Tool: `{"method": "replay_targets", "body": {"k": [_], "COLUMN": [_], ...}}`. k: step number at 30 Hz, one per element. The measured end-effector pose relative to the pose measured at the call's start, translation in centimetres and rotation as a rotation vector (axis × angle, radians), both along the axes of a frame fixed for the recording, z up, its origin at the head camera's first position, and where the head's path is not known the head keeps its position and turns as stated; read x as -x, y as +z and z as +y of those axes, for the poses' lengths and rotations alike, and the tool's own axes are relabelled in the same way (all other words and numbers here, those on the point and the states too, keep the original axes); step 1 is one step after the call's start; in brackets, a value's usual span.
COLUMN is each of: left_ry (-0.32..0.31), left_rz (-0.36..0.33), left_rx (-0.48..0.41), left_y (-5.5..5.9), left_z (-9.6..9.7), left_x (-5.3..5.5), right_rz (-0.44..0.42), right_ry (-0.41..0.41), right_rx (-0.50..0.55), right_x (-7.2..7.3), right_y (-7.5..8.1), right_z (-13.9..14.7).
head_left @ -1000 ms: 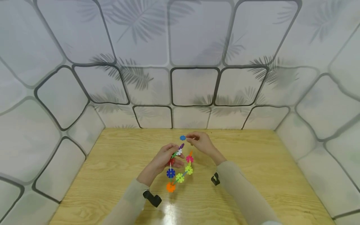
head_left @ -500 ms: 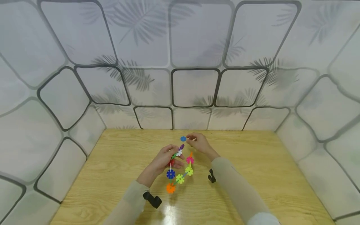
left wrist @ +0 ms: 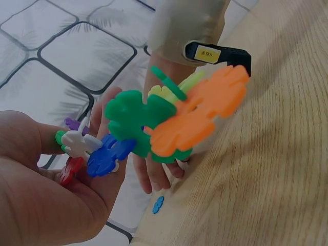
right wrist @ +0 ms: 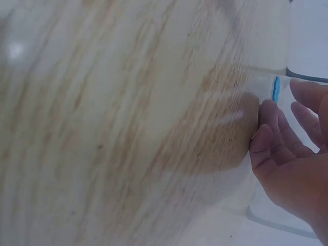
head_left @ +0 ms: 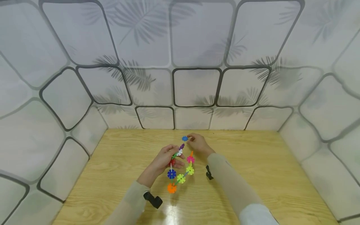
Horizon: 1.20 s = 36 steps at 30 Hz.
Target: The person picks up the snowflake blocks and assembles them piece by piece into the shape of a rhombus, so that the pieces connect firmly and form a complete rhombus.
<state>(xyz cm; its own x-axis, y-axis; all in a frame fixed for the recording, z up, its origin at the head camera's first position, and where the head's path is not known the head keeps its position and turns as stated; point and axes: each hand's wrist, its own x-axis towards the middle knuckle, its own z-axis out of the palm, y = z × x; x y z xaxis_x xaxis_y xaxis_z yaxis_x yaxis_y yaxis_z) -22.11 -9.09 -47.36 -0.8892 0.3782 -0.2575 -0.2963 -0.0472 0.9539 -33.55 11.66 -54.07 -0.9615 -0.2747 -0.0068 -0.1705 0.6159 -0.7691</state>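
My left hand (head_left: 164, 159) pinches a chain of notched plastic snowflake discs between thumb and fingers, near its purple disc (head_left: 182, 146) and white disc (head_left: 179, 152). The chain hangs in a bent loop, with a dark blue disc (head_left: 171, 174), an orange disc (left wrist: 200, 113), a green disc (left wrist: 136, 120), yellow-green discs (head_left: 181, 178) and a pink disc (head_left: 191, 159). A loose light-blue disc (head_left: 184, 138) lies on the table. Beside it my right hand (head_left: 198, 144) has loosely bent fingers and holds nothing visible; in the right wrist view its fingertips (right wrist: 269, 108) are close to the disc.
The wooden table (head_left: 253, 178) runs back to a pale wall covering (head_left: 194, 117) with dark outlines and leaf patterns, which also stands on both sides. A dark strap mount (head_left: 153, 200) is on the left wrist, another (head_left: 209, 172) on the right.
My right hand has shifted slightly and its forearm has swung inward to the left, the fingertips coming nearer the light-blue disc. The left hand and chain stay almost still.
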Motion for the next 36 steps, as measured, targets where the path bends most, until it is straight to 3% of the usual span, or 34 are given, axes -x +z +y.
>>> {"method": "replay_targets", "body": {"k": [11, 18, 24, 29, 36], "left_ry": [-0.001, 0.013, 0.029, 0.059, 0.135], "left_rz": [-0.006, -0.017, -0.009, -0.012, 0.018], "left_rx": [-0.028, -0.021, -0.041, -0.069, -0.064], "left_y": [-0.3, -0.3, -0.4, -0.5, -0.8], "left_z": [-0.4, -0.5, -0.5, -0.3, 0.0], "left_x": [-0.1, -0.1, 0.1, 0.2, 0.2], "right_rz": [0.021, 0.047, 0.075, 0.08, -0.003], "right_ry": [0.021, 0.003, 0.004, -0.013, -0.042], "right_rx": [-0.138, -0.29, -0.322, -0.277, -0.068], "right_x": [0.6, 0.6, 0.5, 0.3, -0.4], "right_y": [-0.5, -0.7, -0.5, -0.6, -0.2], "right_z": [-1.2, -1.6, -1.7, -1.4, -0.9]}}
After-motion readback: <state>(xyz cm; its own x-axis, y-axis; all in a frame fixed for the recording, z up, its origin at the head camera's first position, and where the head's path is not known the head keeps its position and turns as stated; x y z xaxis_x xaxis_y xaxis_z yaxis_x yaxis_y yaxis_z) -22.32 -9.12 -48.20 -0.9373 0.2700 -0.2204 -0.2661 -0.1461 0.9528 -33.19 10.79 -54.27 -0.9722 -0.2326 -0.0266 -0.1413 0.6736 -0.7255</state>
